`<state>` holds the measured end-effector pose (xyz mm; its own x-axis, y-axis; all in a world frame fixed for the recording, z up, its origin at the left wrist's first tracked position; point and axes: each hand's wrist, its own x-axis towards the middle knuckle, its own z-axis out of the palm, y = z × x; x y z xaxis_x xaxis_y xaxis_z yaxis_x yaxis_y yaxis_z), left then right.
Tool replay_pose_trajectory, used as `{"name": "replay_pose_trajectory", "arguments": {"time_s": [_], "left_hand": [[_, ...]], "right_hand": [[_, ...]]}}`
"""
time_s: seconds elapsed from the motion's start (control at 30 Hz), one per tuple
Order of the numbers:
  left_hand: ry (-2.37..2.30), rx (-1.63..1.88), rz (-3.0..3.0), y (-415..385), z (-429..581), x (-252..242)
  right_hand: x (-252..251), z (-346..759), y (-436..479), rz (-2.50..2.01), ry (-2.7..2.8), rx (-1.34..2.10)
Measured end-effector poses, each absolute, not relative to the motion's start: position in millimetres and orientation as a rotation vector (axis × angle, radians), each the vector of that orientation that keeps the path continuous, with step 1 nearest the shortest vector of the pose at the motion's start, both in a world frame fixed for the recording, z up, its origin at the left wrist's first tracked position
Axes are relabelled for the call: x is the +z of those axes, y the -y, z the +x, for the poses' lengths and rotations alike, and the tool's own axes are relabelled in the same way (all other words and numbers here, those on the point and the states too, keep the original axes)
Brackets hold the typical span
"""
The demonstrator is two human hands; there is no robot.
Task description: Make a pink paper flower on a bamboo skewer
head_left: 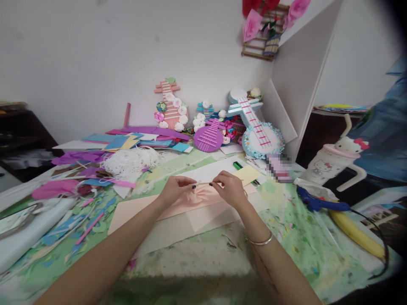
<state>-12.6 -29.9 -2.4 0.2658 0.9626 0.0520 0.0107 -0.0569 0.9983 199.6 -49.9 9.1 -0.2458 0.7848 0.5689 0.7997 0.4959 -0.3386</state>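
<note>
My left hand and my right hand meet over the middle of the table, both with fingers pinched. Between them they hold a thin pale stick level, one hand at each end. Gathered pink paper bunches just under the stick, between the two hands. It lies on a long pale pink sheet and white sheets. A silver bangle sits on my right wrist.
Foam scraps and a heap of white string cover the left side. Craft guitars lean on the back wall. A blue glue gun, a banana and a white cartoon cup lie right. A person's blue sleeve shows at far right.
</note>
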Motion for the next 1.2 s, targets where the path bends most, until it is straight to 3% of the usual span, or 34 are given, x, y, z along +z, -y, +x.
{"name": "replay_pose_trajectory", "arguments": {"time_s": [0.67,1.2], "left_hand": [[-1.071,1.172,1.79,28.6,-13.6,-7.6],[-1.112,1.071,1.995,29.0,-15.4,-7.0]], "right_hand": [[7.3,201.2,46.3,-1.283,2.052,0.113],[6.6,202.0,46.5,-1.338,2.129,-0.016]]}}
